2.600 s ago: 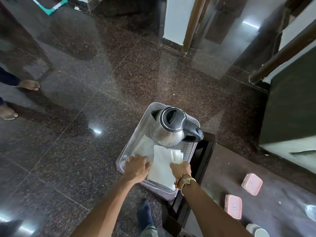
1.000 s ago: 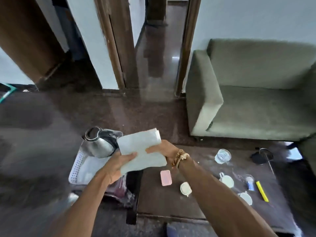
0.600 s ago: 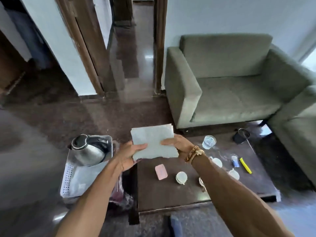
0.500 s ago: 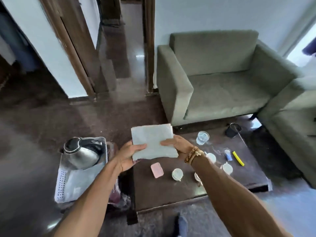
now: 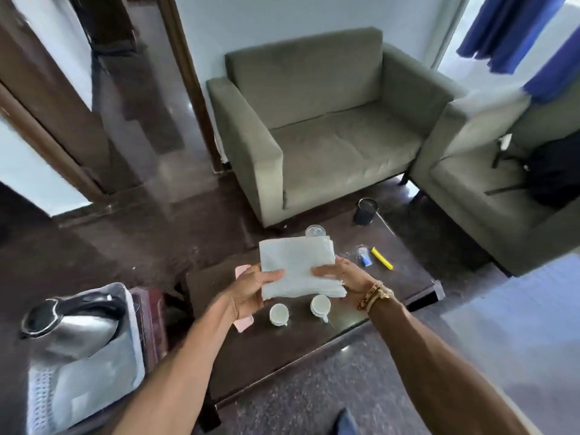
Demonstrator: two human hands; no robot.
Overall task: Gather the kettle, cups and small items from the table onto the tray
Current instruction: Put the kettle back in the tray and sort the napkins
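Both hands hold a folded white cloth (image 5: 295, 265) above the dark low table (image 5: 405, 277): my left hand (image 5: 251, 290) grips its left edge, my right hand (image 5: 342, 279) its right edge. Two white cups (image 5: 279, 313) (image 5: 320, 306) stand on the table just below the cloth. A pink case (image 5: 244, 324) pokes out under my left hand. Farther back are a glass (image 5: 314, 230), a yellow marker (image 5: 382, 258), a small blue item (image 5: 365, 260) and a dark mug (image 5: 364, 211). The steel kettle (image 5: 70, 328) sits on the perforated tray (image 5: 40, 400) at lower left.
A grey-green sofa (image 5: 317, 130) stands behind the table and an armchair (image 5: 489, 183) with a black bag (image 5: 552, 174) to the right. Doorways with brown frames open at the left. The floor is dark polished stone.
I lifted the cloth off the tray and turned right toward the table. The tray with the kettle slid to the lower left of view; the cloth now hangs over the cups.
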